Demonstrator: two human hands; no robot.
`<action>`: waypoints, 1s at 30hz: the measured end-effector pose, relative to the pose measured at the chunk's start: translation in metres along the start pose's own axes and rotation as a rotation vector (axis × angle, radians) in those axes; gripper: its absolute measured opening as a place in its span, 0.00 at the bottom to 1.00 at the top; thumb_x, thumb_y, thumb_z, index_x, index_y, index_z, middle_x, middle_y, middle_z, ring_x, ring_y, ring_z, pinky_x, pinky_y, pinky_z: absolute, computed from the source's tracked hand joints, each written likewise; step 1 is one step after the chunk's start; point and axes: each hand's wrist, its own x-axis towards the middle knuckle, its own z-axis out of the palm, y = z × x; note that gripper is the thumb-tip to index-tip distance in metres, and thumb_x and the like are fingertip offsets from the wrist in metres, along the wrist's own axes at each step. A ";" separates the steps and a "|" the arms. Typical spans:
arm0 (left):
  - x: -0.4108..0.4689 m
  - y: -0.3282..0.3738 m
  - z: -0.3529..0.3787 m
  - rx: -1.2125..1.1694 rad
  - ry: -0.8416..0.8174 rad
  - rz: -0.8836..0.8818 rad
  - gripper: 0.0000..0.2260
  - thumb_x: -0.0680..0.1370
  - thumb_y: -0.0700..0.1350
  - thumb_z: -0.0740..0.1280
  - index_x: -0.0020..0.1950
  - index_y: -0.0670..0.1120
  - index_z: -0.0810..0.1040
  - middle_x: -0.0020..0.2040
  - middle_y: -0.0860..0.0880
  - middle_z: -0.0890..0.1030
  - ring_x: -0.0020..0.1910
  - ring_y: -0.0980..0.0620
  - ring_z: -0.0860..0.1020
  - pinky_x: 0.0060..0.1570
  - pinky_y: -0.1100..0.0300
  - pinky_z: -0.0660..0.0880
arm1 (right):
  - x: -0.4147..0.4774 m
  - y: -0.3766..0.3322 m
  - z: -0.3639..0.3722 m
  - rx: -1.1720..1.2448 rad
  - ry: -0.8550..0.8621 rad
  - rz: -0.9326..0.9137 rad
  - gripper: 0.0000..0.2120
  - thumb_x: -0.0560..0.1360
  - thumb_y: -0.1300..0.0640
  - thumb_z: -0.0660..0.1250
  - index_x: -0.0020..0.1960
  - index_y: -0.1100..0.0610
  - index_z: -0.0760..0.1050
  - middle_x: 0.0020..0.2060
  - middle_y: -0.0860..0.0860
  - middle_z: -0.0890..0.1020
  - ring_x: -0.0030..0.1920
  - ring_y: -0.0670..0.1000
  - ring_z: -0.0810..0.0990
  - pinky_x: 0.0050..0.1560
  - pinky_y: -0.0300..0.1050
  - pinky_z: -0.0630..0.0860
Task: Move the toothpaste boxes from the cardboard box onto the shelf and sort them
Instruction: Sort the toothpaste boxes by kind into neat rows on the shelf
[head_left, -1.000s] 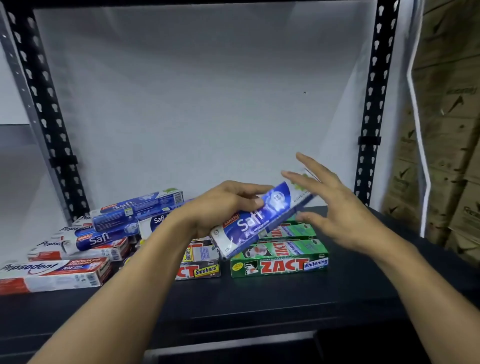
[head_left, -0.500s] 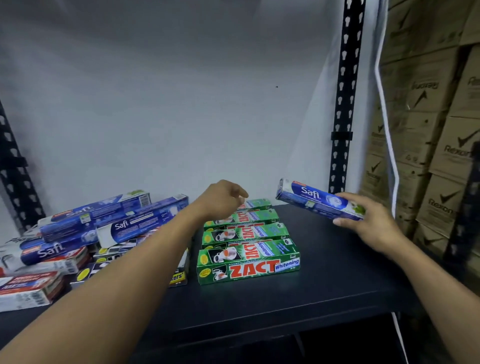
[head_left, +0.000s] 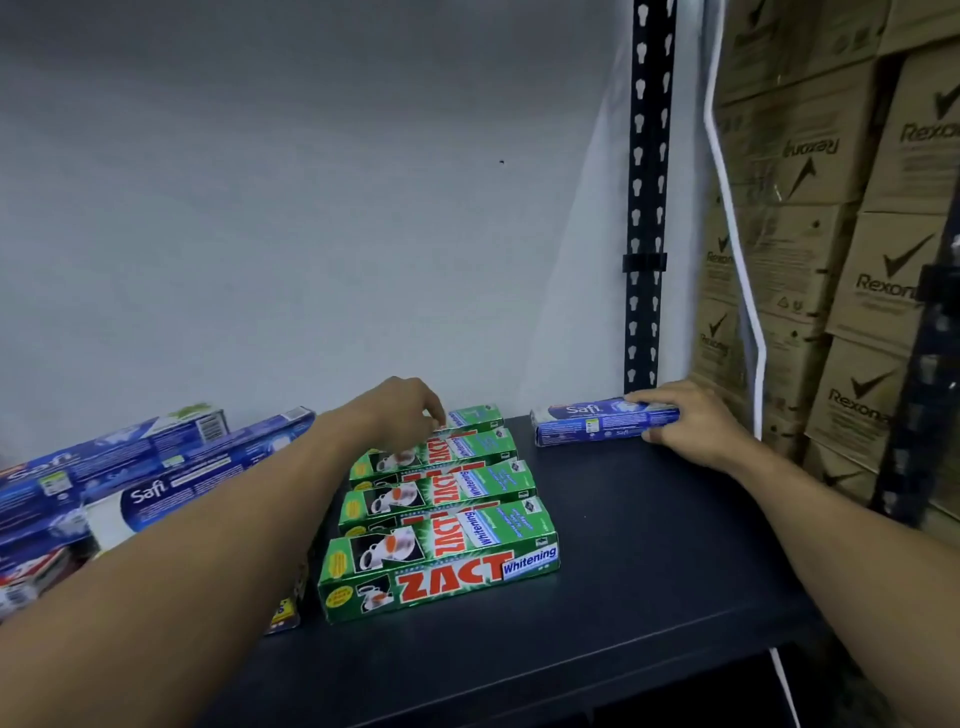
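Observation:
My right hand (head_left: 691, 426) grips the right end of a blue Safi toothpaste box (head_left: 587, 423), which lies on the black shelf (head_left: 649, 561) at the back right, by the wall. My left hand (head_left: 400, 415) hovers with loosely curled fingers over the back of a row of several green Zact Whitening boxes (head_left: 441, 561) in the shelf's middle, and holds nothing. More blue Safi boxes (head_left: 156, 467) lie piled at the left. The cardboard source box is out of view.
A black perforated shelf post (head_left: 647, 208) stands at the back right corner. Stacked brown Rexona cartons (head_left: 841, 234) fill the space right of the shelf. A white cable (head_left: 737, 260) hangs beside the post. Red and white boxes (head_left: 31, 571) lie at the far left.
The Safi box passed from my left hand to my right, which carried it right and set it down on the shelf's back right. My left hand stayed above the Zact row, empty.

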 end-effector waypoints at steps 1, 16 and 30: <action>0.004 0.004 0.000 -0.010 0.029 0.021 0.12 0.81 0.47 0.64 0.63 0.51 0.81 0.68 0.46 0.77 0.61 0.47 0.77 0.56 0.58 0.70 | 0.005 -0.001 0.000 0.029 -0.023 0.018 0.26 0.64 0.62 0.78 0.58 0.41 0.82 0.58 0.50 0.80 0.58 0.49 0.76 0.62 0.42 0.70; 0.089 0.080 0.017 -0.121 -0.056 0.158 0.33 0.71 0.53 0.78 0.73 0.48 0.73 0.67 0.49 0.78 0.63 0.48 0.77 0.63 0.52 0.74 | 0.036 0.000 0.010 0.102 -0.080 -0.019 0.25 0.67 0.56 0.80 0.62 0.44 0.81 0.59 0.46 0.76 0.60 0.48 0.74 0.63 0.40 0.66; 0.107 0.071 0.024 -0.173 -0.106 0.195 0.27 0.72 0.53 0.76 0.69 0.48 0.77 0.63 0.50 0.81 0.56 0.50 0.79 0.49 0.56 0.78 | 0.044 0.012 0.005 0.247 -0.020 0.069 0.21 0.69 0.60 0.79 0.60 0.52 0.82 0.66 0.51 0.76 0.61 0.46 0.72 0.65 0.38 0.62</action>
